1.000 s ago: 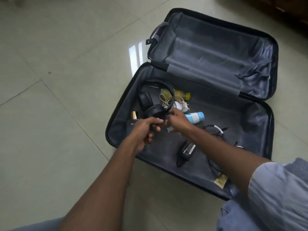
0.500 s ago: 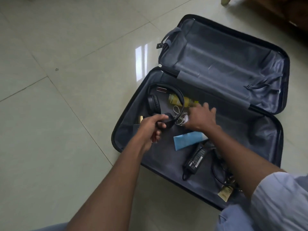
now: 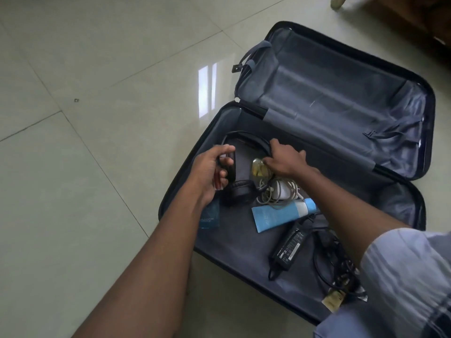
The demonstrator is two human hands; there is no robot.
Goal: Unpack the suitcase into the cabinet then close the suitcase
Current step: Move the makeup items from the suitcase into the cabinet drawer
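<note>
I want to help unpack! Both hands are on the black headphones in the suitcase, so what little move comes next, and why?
Probably lift the headphones straight up. The left hand grips one earcup, the right hand is on the band, and a white cable lies tangled beside them, so go slowly.

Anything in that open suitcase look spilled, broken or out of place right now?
Nothing spilled or broken that I can see. The suitcase just holds loose items: the white cable is tangled beside the blue tube, and the black cord lies in a messy heap.
</note>
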